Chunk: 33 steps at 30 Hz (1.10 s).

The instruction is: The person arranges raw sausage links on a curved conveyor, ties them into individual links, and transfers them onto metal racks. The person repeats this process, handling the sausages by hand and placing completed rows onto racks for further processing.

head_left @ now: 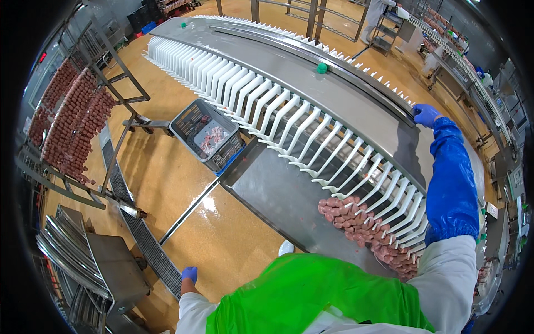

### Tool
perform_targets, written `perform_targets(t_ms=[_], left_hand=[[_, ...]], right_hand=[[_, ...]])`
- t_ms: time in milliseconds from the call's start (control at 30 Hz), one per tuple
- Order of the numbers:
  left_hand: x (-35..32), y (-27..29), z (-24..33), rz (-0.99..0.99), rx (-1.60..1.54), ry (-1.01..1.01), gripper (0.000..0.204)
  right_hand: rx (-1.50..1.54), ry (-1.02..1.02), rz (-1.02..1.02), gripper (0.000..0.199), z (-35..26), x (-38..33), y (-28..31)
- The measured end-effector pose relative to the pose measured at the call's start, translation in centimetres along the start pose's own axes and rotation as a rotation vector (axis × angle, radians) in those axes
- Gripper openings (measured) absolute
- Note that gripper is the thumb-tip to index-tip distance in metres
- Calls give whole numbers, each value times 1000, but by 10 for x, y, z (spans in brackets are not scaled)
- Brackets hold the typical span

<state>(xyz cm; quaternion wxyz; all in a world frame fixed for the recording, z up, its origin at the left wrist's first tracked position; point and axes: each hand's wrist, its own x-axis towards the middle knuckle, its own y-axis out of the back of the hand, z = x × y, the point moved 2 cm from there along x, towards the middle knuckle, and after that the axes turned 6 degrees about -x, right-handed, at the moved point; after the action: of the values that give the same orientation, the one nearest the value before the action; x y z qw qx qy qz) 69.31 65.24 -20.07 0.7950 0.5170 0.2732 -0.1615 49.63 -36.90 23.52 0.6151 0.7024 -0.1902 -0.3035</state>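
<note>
My right hand (426,115), in a blue glove and blue sleeve cover, reaches across the steel machine. Its fingers are curled around the near end of a long metal bar (311,54) lying along the machine's top. Down at my left side hangs my left hand (189,274), also gloved, away from the machine; its fingers are too small and turned to make out. White plastic hooks (283,111) line the machine's side in a long row. Linked pink sausages (361,225) hang on the nearest hooks and rest over the steel tray (278,183) below.
A grey crate (183,125) with meat scraps stands beside the machine. At left are a rack of hanging sausages (75,119) and a steel cart of metal bars (72,256). A floor drain (130,206) runs between. A green knob (321,68) sits on the machine top.
</note>
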Motion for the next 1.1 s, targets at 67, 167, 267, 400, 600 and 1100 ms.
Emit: perform_targets(t_ms=[67, 167, 267, 400, 600, 1100], left_hand=[[3, 4, 6, 3, -43, 32, 41], [20, 14, 41, 33, -22, -83, 41], [57, 23, 77, 78, -33, -220, 42], [72, 41, 155, 100, -116, -383, 44], [46, 56, 214, 33, -133, -390, 43], [8, 23, 175, -106, -66, -252, 40]], right_hand=[[-40, 47, 100, 42, -7, -2, 0], [-12, 68, 243, 34, -9, -11, 1], [-37, -9, 58, 28, -6, -6, 3], [-5, 43, 149, 27, -8, -3, 6], [136, 26, 262, 28, -2, -17, 3], [-133, 18, 511, 38, -23, -135, 96]])
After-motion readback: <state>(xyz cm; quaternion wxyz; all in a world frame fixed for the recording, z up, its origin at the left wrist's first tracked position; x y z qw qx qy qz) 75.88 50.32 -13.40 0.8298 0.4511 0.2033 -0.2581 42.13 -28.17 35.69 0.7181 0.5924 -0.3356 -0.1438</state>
